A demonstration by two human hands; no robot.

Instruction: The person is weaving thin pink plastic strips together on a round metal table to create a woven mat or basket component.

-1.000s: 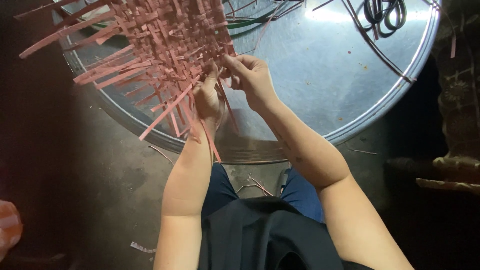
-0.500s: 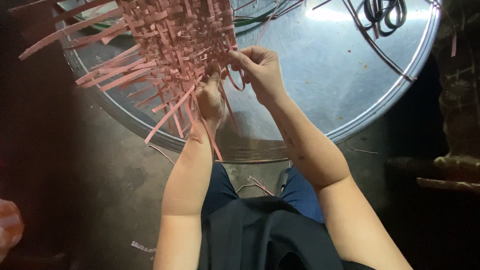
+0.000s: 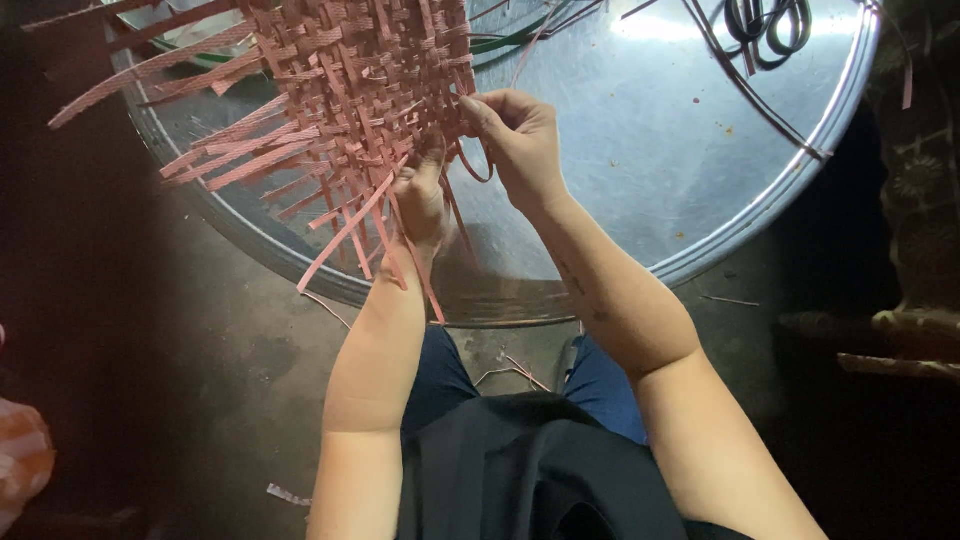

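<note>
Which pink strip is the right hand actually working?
The pink strip bent into a loop at the woven pink mat's right edge, pinched by the right hand. The other loose ends hang straight around the left hand.

Over the last second the right hand (image 3: 520,145) has slid from about the middle of the round metal surface (image 3: 640,150) toward 11 o'clock, up along the edge of the pink woven mat (image 3: 370,80), and its fingers (image 3: 478,112) now pinch a strip there that curls in a small loop below them. The left hand (image 3: 420,200) has followed the same way, a little higher among the loose strip ends. The mat itself has shifted slightly toward 12 o'clock.
</note>
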